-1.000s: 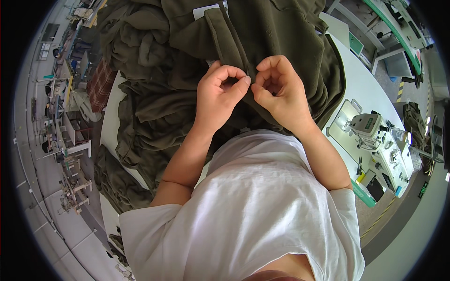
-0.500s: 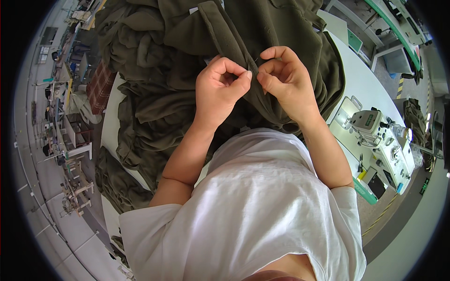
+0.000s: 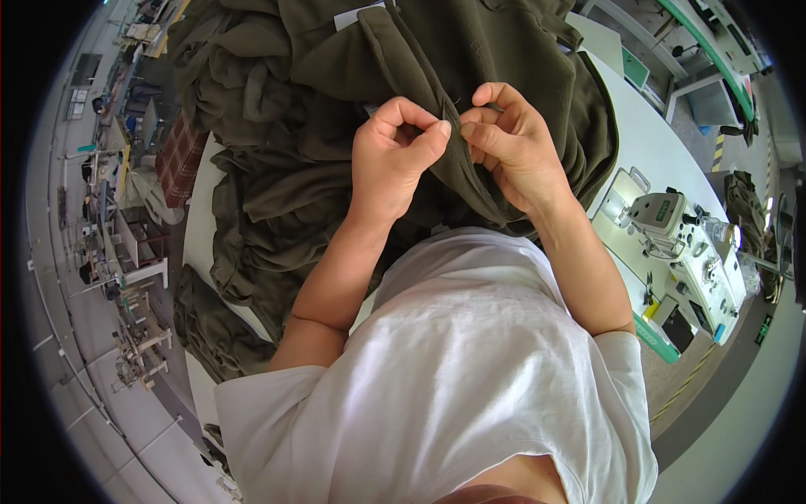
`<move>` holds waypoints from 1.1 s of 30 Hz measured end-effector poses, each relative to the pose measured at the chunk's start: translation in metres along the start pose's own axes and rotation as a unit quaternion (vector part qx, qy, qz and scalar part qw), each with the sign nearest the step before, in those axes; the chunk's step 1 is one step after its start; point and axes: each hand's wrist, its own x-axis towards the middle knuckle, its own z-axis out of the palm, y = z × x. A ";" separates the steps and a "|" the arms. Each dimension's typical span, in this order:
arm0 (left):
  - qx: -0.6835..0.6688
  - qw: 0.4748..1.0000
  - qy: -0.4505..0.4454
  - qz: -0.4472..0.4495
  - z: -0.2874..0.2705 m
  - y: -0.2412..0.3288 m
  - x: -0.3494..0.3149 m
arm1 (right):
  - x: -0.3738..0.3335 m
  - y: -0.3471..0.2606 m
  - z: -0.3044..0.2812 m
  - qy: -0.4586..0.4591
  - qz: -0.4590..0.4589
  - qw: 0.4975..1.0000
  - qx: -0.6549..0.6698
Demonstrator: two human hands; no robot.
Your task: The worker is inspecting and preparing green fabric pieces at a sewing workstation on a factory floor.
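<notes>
A dark olive garment is spread in front of me, its narrow folded band running down toward my hands. Thumb and forefinger of my left hand pinch the edge of this band. Close by on the right, my right hand has its thumb and a finger pressed together against the same edge, with its other fingers curled loosely. Whatever lies between those right fingertips is too small to make out. A white label or paper piece shows at the band's upper end.
More olive cloth lies heaped on the left of the white table. A white sewing machine stands at the right, with small black snips beside it. Red checked fabric hangs beyond the left table edge.
My right fingertips have shifted slightly along the band's edge, which has turned a little between my hands. More of the white piece shows at the top. My left hand stays almost in place.
</notes>
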 end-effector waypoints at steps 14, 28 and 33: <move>0.020 1.000 -0.007 0.009 -0.003 -0.001 0.001 | 0.000 0.004 -0.002 -0.008 -0.007 1.000 -0.008; 0.082 0.995 -0.049 0.039 -0.001 0.007 0.003 | 0.004 -0.008 -0.009 -0.017 -0.006 0.988 -0.152; 0.027 0.998 -0.054 -0.009 -0.001 0.011 0.004 | 0.005 -0.004 -0.012 -0.028 0.046 0.998 -0.045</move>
